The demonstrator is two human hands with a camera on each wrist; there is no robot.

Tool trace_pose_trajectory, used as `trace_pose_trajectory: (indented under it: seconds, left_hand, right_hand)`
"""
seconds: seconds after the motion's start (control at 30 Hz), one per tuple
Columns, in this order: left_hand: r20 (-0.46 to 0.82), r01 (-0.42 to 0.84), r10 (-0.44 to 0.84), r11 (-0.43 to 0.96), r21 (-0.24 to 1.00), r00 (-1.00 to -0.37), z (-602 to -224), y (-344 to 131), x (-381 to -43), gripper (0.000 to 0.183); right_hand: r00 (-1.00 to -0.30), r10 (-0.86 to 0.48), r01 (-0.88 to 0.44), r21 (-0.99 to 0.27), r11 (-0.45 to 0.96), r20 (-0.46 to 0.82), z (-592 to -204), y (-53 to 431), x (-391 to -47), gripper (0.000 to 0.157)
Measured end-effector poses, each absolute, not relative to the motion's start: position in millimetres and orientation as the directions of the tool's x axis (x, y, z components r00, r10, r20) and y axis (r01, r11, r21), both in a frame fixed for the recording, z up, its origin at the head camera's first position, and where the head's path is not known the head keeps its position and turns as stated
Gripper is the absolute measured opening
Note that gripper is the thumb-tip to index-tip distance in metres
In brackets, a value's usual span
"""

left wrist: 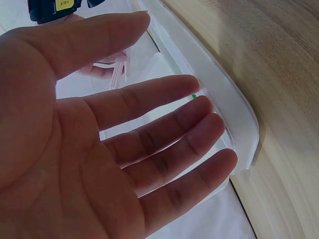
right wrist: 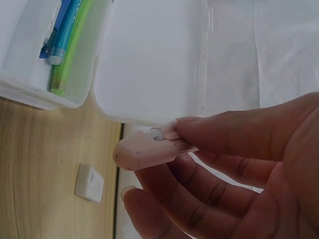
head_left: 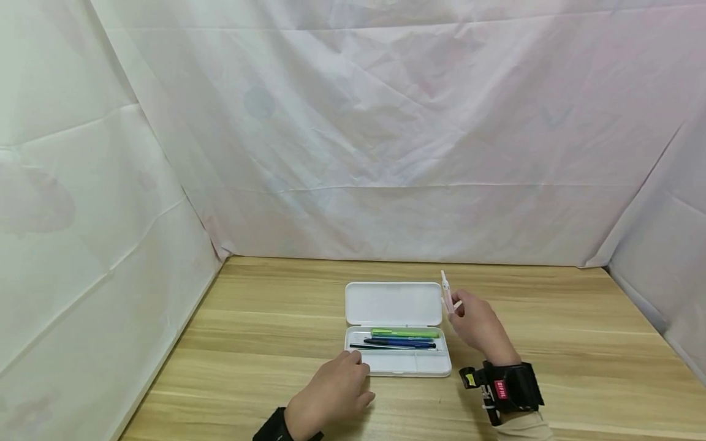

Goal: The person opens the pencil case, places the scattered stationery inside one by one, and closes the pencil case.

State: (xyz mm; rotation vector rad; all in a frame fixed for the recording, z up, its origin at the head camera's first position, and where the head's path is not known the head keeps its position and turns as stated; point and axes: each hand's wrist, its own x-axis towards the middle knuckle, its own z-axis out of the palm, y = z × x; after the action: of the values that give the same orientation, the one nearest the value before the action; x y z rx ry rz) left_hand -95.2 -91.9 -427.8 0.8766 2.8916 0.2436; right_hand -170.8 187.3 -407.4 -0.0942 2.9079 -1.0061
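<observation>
A white pencil case (head_left: 386, 365) lies on the table with its lid (head_left: 393, 303) swung back. Inside are a green pen (head_left: 404, 333), blue pens (head_left: 405, 343) and a thin dark stick at the front. My right hand (head_left: 478, 321) is raised just right of the lid and pinches a slim pale pink tool (right wrist: 144, 151) between thumb and fingers. Its narrow white tip points up and away in the head view; what kind of tool it is I cannot tell. At the case's front left corner is my left hand (head_left: 337, 387), its fingers loosely extended along the wall, holding nothing.
A small white block (right wrist: 89, 183), like an eraser, sits on the wooden table (head_left: 265, 318) in the right wrist view. Pale cloth (head_left: 386, 147) hangs behind the table and along both sides. Each wrist wears a black strap (head_left: 513, 387).
</observation>
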Motion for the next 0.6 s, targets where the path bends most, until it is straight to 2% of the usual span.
trace_pose_trajectory:
  seconds: [0.6]
  left_hand:
    - [-0.063, 0.544, 0.563, 0.818, 0.184, -0.824, -427.2, -91.1, -95.1, 0.027]
  right_hand:
    - [-0.992, -0.095, -0.032, -0.569, 0.822, -0.081, -410.9, 172.1, -172.2, 0.025]
